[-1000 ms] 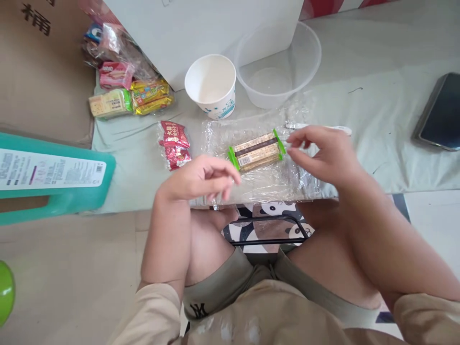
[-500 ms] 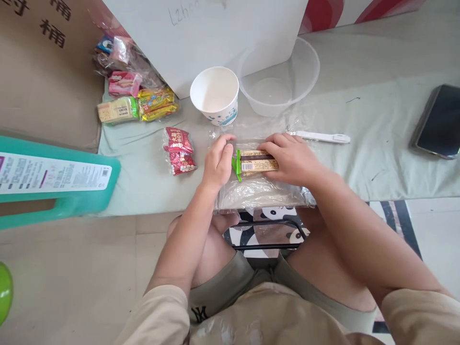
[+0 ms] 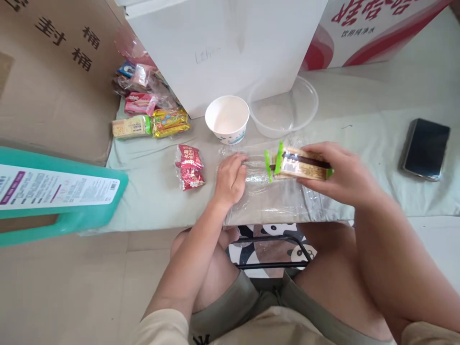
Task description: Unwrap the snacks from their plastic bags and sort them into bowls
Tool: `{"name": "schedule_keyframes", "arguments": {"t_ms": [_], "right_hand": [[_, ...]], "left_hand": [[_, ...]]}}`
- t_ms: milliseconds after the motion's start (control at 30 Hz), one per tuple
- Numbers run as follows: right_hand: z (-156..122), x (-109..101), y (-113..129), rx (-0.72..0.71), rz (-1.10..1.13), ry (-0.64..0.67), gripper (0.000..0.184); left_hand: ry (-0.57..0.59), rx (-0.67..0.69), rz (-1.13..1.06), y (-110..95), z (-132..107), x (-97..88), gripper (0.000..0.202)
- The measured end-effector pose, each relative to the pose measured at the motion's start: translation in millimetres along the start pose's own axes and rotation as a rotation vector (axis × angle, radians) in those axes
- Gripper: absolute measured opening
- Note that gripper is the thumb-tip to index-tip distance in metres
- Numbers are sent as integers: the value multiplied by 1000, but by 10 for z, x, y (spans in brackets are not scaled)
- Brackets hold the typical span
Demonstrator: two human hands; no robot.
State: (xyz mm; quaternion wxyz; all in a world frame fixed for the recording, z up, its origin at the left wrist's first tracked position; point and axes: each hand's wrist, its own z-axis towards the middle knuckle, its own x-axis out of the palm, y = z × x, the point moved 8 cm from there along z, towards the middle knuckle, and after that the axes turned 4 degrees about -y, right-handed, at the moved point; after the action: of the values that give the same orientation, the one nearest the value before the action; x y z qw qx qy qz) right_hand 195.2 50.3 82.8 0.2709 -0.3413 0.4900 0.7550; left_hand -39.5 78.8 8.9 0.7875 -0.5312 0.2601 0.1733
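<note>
Over the crumpled clear film (image 3: 266,206), the wrapped biscuit pack (image 3: 305,165) is held by the right hand (image 3: 339,172), thumb and fingers clamped across its right end. The pack is probably light, stiff yet brittle, with a slick wrapper; grip the long sides broadly and avoid squeezing the middle. The left hand (image 3: 230,179) rests on the film, fingers close together; whether they pinch it cannot be told. The cloth-covered surface (image 3: 154,191) carries a paper tub (image 3: 227,120) and clear bowl (image 3: 312,112) behind, red packets (image 3: 190,167) at left, and a phone (image 3: 426,149) well apart at right.
</note>
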Motion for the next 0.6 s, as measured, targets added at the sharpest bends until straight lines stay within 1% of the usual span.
{"name": "schedule_keyframes", "arguments": {"t_ms": [100, 167, 233, 300, 367, 433, 500, 533, 567, 600], "right_hand": [[191, -332, -16, 49, -99, -121, 52], [435, -446, -59, 65, -191, -153, 53], [759, -417, -126, 47, -229, -124, 49], [1119, -306, -212, 29, -246, -101, 47], [1459, -140, -342, 93, -294, -55, 45], [1707, 49, -464, 200, -385, 66, 46], [1815, 154, -467, 244, -444, 175, 55], [1812, 145, -419, 246, -457, 189, 60], [1771, 95, -333, 229, -452, 167, 63], [1685, 2, -236, 224, -440, 105, 62]], "left_hand": [[6, -3, 44, 2, 0, 31, 50], [5, -3, 55, -9, -1, 42, 45], [8, -7, 56, -19, -2, 48, 42], [19, -10, 59, -24, -4, 53, 39], [26, -10, 64, -27, -6, 54, 38], [26, -7, 71, -28, -8, 49, 37], [23, -1, 74, -30, -12, 44, 37], [23, 3, 73, -30, -14, 44, 37], [24, 6, 71, -29, -16, 45, 37], [27, 6, 69, -27, -17, 48, 36]]}}
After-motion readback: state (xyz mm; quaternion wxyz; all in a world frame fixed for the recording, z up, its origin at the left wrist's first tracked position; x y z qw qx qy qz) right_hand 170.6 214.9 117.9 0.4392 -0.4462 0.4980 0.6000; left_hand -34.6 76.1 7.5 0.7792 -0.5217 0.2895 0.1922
